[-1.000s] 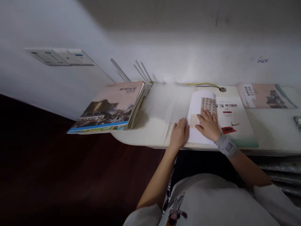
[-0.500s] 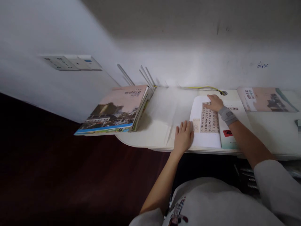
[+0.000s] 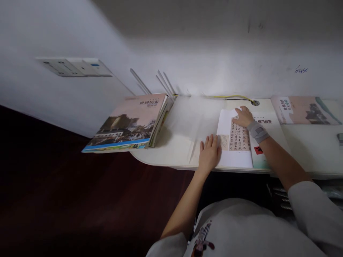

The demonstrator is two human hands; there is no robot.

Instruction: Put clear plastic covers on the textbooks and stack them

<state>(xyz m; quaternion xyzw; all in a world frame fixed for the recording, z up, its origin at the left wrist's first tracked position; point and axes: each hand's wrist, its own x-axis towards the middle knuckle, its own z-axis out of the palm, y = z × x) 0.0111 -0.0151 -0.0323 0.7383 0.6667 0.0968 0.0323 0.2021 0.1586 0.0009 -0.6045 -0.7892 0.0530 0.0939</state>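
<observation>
1 stack of books [image 3: 128, 121] at left, sticking out past the end of the white desk [image 3: 311, 150]; top cover pink, blue band. Slim gray rods [image 3: 140, 81] behind it. Switch panel [image 3: 76, 67] on far-left wall. Yellow cable [image 3: 233, 96] along far edge, reaching round hole [image 3: 255, 103]. 1 pink book [image 3: 302, 110] flat, far right. Blue scribble [image 3: 301, 69] on wall above. Dark reddish floor [image 3: 107, 200], near left.

Stacked books [image 3: 127, 123] left on desk [image 3: 308, 150], page [image 3: 234, 159] between, booklet [image 3: 301, 110] right
</observation>
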